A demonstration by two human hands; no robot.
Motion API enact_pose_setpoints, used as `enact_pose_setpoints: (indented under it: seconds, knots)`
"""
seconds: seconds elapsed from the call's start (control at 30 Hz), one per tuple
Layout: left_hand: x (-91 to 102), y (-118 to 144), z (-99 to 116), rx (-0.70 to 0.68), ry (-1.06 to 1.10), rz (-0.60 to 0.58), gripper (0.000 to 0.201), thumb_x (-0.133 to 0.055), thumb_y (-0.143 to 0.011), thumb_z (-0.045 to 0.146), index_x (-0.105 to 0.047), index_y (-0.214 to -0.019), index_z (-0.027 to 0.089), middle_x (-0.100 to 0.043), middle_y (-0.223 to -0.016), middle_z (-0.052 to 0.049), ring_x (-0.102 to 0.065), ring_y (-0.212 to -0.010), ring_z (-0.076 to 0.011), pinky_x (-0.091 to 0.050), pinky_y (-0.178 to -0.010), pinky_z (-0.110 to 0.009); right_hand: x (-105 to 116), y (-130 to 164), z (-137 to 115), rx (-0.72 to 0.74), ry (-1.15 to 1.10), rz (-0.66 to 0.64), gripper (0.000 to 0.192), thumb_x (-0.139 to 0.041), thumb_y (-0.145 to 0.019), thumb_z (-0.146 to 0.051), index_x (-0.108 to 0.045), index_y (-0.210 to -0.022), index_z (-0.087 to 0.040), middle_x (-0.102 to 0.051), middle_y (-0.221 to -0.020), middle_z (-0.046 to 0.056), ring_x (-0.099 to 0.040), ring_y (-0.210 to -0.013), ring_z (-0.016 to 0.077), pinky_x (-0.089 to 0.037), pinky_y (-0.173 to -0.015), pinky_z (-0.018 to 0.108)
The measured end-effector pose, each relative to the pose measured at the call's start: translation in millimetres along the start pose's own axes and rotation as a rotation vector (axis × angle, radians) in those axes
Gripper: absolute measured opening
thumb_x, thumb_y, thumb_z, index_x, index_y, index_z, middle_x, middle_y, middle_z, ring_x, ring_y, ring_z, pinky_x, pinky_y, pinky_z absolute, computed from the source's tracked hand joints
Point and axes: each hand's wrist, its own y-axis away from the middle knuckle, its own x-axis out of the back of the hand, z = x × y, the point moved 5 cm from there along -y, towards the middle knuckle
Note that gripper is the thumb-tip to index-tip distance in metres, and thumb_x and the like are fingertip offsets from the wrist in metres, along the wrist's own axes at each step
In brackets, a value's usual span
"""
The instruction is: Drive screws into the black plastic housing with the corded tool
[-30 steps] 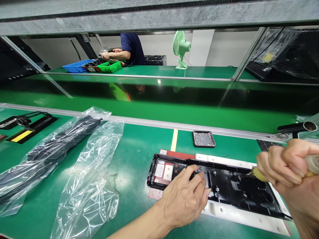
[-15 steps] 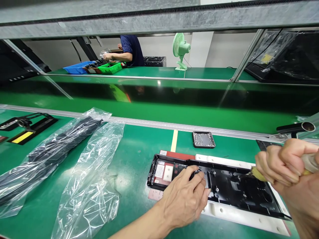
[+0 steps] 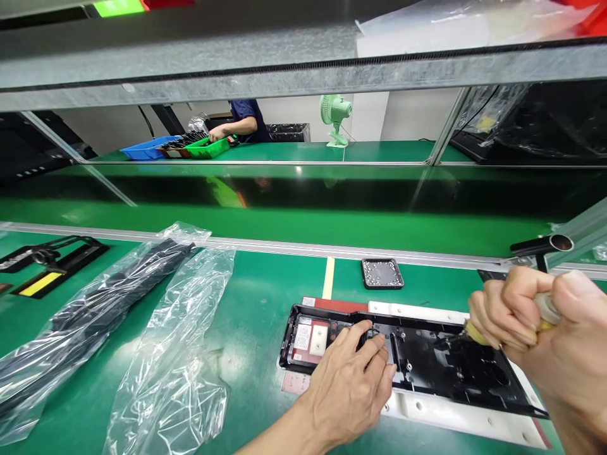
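on the green bench (image 3: 265, 284) a long black housing (image 3: 427, 363) lies in a white fixture (image 3: 455, 417), the left hand (image 3: 353, 385) pressing flat on its middle, grip unclenched, while the right hand (image 3: 526, 316) is clenched around a yellow-tipped screwdriver (image 3: 474, 332) touching the housing, near a small screw tray (image 3: 382, 273).

— Is it bright enough to see detail?

— Yes, even and bright, light falling from above. The green bench (image 3: 265, 297) shows only soft, short shadows, such as the one under the left hand (image 3: 353, 385).

— Any glare?

— White highlights on the clear plastic bags (image 3: 175, 354), and a small bright spot on the glossy dark strip (image 3: 298, 169) behind the bench.

— Sharp?

— The middle is crisp. The right hand (image 3: 545, 335) close to the lens looks soft and oversized, and straight rails bow toward the edges, a wide-lens stretch.
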Motion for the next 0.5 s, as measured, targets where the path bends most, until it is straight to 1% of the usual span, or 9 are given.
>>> enact_pose_setpoints:
  seconds: [0.2,0.27,0.37,0.4,0.5]
  knots:
    - [2.4,-0.5,-0.4,0.000,0.011,0.027,0.028,-0.050,-0.100,0.025,-0.069,-0.117,0.014,-0.071,-0.126,-0.006,-0.062,-0.121,-0.0339,-0.063,-0.093,-0.054,-0.2,0.5,-1.9,0.019,0.015,-0.115,0.050,-0.053,-0.089,-0.053,-0.043,-0.051,-0.021,-0.030,-0.042,-0.001,-0.031,-0.038,0.0136,-0.031,-0.036,0.029]
    - [2.8,-0.5,-0.3,0.000,0.007,0.040,0.027,-0.051,-0.099,0.024,-0.069,-0.116,0.014,-0.072,-0.126,-0.006,-0.062,-0.120,-0.0339,-0.064,-0.092,-0.053,0.4,-1.4,-0.9,0.020,0.012,-0.116,0.049,-0.050,-0.092,-0.051,-0.044,-0.054,-0.021,-0.032,-0.044,-0.001,-0.032,-0.039,0.0136,-0.033,-0.037,0.029]
    - [3.1,-0.5,-0.2,-0.003,0.011,0.049,0.026,-0.051,-0.099,0.023,-0.069,-0.115,0.015,-0.071,-0.126,-0.005,-0.062,-0.120,-0.0336,-0.064,-0.092,-0.052,4.6,-3.5,-1.0,0.054,0.024,-0.058,0.048,-0.047,-0.098,-0.048,-0.046,-0.058,-0.021,-0.035,-0.048,-0.001,-0.035,-0.041,0.0136,-0.035,-0.038,0.029]
    - [3.0,-0.5,-0.3,-0.005,0.014,0.048,0.025,-0.051,-0.099,0.023,-0.069,-0.115,0.015,-0.071,-0.127,-0.005,-0.062,-0.120,-0.0335,-0.064,-0.093,-0.052,5.5,-3.7,-1.6,0.070,0.035,-0.058,0.049,-0.046,-0.099,-0.048,-0.046,-0.058,-0.021,-0.036,-0.049,-0.001,-0.035,-0.041,0.0136,-0.036,-0.039,0.029]
    - [1.9,-0.3,-0.6,-0.013,0.022,0.035,0.026,-0.051,-0.099,0.022,-0.068,-0.117,0.015,-0.071,-0.128,-0.005,-0.062,-0.120,-0.0335,-0.063,-0.094,-0.053,5.2,-3.4,-4.0,0.111,0.051,-0.142,0.049,-0.048,-0.100,-0.047,-0.046,-0.058,-0.020,-0.036,-0.048,-0.001,-0.037,-0.040,0.0136,-0.037,-0.039,0.030]
